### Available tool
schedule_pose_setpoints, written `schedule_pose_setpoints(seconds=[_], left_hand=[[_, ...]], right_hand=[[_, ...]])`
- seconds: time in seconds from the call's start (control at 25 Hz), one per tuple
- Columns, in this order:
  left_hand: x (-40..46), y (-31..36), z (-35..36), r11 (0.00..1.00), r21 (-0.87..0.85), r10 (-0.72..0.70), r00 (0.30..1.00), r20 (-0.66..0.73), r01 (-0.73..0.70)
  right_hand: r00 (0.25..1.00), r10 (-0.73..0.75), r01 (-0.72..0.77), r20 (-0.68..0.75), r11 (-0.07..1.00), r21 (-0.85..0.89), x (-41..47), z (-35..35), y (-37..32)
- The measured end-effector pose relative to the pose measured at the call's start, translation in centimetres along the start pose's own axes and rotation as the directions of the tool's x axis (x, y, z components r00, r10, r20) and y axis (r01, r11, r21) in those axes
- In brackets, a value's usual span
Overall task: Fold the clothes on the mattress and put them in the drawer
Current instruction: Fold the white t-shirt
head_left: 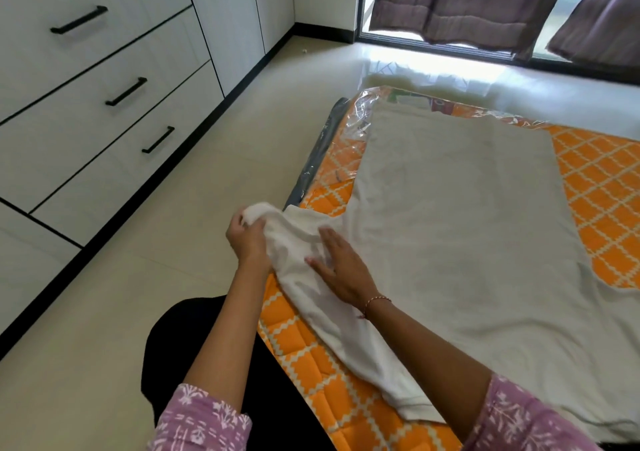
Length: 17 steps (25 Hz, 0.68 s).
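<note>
A white garment (467, 229) lies spread flat over the orange patterned mattress (599, 187), covering most of it, with one sleeve trailing along the mattress's left edge. The left hand (247, 239) has its fingers curled round the bunched end of that sleeve — lifted just past the edge — while the right hand (341, 267) rests on the sleeve with fingers straight and flat. The white drawers (104, 80) stand closed across the floor, well apart from the mattress.

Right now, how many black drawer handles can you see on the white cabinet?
3. The top handle is on the highest full drawer, the middle handle on the drawer below, the bottom handle lowest. More may lie outside the picture.
</note>
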<state>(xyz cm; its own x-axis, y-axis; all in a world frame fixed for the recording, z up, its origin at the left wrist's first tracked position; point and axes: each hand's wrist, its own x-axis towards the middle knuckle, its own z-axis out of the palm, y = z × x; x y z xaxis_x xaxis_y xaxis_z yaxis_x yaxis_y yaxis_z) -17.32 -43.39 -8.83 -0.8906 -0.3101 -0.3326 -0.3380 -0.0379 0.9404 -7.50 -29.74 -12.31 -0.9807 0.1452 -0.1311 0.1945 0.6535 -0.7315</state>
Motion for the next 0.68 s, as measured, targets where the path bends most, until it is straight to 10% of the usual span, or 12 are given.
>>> schedule_pose_setpoints(seconds=[0.08, 0.16, 0.36, 0.52, 0.68], left_hand=[[-2.9, 1.7, 2.1, 0.951, 0.095, 0.265, 0.933, 0.245, -0.295], [-7.5, 1.9, 4.2, 0.861, 0.104, 0.361, 0.742, 0.565, -0.498], [-15.1, -3.2, 5.3, 0.194, 0.197, 0.596, 0.275, 0.754, -0.961], [-15.3, -7.1, 3.6, 0.075, 0.608, 0.081, 0.612, 0.787, -0.791], [-16.2, -9.2, 2.4, -0.011, 0.506, 0.087, 0.503, 0.86, -0.863]], right_hand=[[0.956, 0.288, -0.188, -0.044, 0.725, 0.663, 0.7, -2.2, -1.9], [0.91, 0.382, -0.304, 0.164, 0.342, 0.889, 1.5, -6.0, -1.9], [0.891, 0.454, -0.189, 0.024, 0.321, 0.928, -2.2, -13.8, 3.3], [0.821, 0.548, -0.072, 0.16, -0.179, 0.981, -8.5, -15.0, 9.8], [0.714, 0.691, -0.434, 0.113, 0.31, 0.846, -9.7, -13.9, 12.3]])
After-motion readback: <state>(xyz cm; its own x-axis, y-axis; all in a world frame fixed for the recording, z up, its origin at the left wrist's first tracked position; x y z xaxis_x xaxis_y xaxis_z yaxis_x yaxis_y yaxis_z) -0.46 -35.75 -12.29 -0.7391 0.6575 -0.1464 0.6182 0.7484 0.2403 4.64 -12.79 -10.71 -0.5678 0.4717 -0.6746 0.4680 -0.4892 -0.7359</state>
